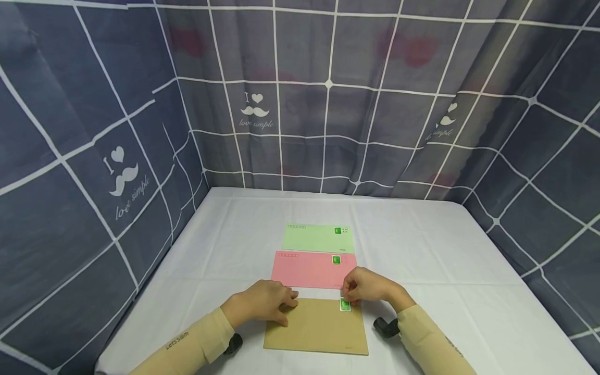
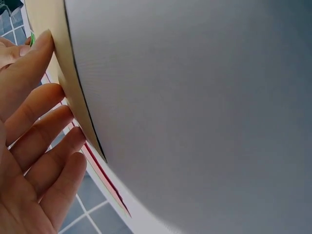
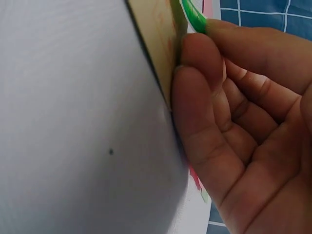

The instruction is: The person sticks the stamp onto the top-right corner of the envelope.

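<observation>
A brown envelope (image 1: 316,333) lies flat near the front of the table. On its upper left corner rests my left hand (image 1: 264,301), thumb and fingers spread; the left wrist view shows the thumb and fingers (image 2: 43,100) at the envelope's edge. At the upper right corner my right hand (image 1: 370,285) pinches the edge of a green stamp (image 1: 345,305) with a white border. Seen from the right wrist, the stamp (image 3: 196,19) bends up at the thumb tip, while the other curled fingers (image 3: 192,102) touch the envelope's edge. The stamp's underside is mostly hidden.
Beyond the brown envelope lies a pink envelope (image 1: 304,270) with a green stamp at its upper right. Farther back is a light green envelope (image 1: 314,239), also stamped. A white cloth covers the table (image 1: 225,234); dark checked curtains (image 1: 300,114) surround it on three sides.
</observation>
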Tool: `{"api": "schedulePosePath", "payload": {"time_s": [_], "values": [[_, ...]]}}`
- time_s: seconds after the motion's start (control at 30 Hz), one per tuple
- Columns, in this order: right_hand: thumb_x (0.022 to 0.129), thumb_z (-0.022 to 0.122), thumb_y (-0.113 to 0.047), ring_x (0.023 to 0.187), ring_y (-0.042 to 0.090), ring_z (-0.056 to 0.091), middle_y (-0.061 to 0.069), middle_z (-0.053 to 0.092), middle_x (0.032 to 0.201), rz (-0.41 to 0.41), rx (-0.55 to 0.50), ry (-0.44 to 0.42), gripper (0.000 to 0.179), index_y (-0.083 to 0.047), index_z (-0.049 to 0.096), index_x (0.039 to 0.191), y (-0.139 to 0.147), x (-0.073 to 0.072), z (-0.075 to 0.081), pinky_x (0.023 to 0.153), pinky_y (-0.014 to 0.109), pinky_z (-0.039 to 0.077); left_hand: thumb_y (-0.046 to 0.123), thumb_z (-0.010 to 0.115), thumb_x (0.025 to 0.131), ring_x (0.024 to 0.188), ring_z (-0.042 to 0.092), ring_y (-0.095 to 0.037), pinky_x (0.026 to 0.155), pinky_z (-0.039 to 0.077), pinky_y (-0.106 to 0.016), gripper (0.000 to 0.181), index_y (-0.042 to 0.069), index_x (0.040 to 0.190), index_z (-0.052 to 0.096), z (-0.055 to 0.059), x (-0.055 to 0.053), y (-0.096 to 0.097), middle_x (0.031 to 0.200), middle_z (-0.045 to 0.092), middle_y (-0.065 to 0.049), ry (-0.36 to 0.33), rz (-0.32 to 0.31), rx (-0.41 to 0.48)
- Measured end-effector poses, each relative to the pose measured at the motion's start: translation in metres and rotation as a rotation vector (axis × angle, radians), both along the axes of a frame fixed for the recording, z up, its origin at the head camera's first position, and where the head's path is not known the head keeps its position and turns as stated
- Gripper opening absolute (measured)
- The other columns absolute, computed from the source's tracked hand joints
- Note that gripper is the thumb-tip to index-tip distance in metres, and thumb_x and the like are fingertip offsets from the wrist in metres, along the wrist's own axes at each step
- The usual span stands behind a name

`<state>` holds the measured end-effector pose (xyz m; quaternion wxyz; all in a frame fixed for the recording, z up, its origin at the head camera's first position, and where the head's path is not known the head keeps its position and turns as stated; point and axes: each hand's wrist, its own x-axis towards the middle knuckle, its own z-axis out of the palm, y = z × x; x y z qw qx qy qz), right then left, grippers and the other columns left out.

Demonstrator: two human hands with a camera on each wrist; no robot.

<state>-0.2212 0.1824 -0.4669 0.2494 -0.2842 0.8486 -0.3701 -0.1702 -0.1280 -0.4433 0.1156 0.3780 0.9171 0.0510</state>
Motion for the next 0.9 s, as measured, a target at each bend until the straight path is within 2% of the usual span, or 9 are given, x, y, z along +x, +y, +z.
{"api": "schedulePosePath", "payload": {"time_s": [0.4,0.9], "values": [[0.085,0.069,0.002,0.059,0.010,0.059,0.000,0.065,0.066,-0.020,0.022,0.027,0.014,-0.006,0.067,0.074,-0.0054,0.0049,0.0051,0.055,0.025,0.052,0.045,0.083,0.077,0.122,0.064,-0.015,0.099,0.054,-0.032,0.053,0.022,0.124,0.072,-0.0001,-0.0001,0.0002,0.134,0.067,0.006,-0.002,0.008,-0.010],[0.083,0.069,0.002,0.055,0.004,0.051,-0.008,0.060,0.063,-0.019,0.058,0.070,0.016,-0.010,0.068,0.072,-0.0074,0.0065,0.0054,0.051,0.018,0.044,0.045,0.083,0.077,0.123,0.064,-0.014,0.100,0.053,-0.031,0.052,0.023,0.124,0.073,-0.0010,0.0001,-0.0002,0.133,0.067,0.007,0.012,0.006,-0.006]]}}
